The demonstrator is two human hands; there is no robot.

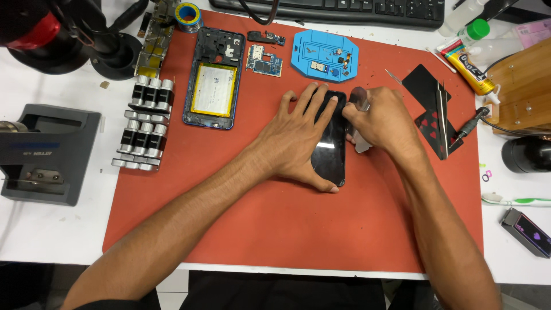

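Now our left hand lies flat, grip open, pressing the black screen panel on the red mat; right hand w/ grip pinched on its top edge.

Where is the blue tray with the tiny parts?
In the head view, the blue tray sits at the red mat's top edge, right of the small circuit board.

Two bare forearms and hands, seen from above.

Both arms uncovered from elbow to fingertips, no sleeves reaching into view. Left hand and right hand without gloves, rings, watch or wristband. Fingernails short and plain. A sliver of dark clothing at the bottom edge, near the elbows.
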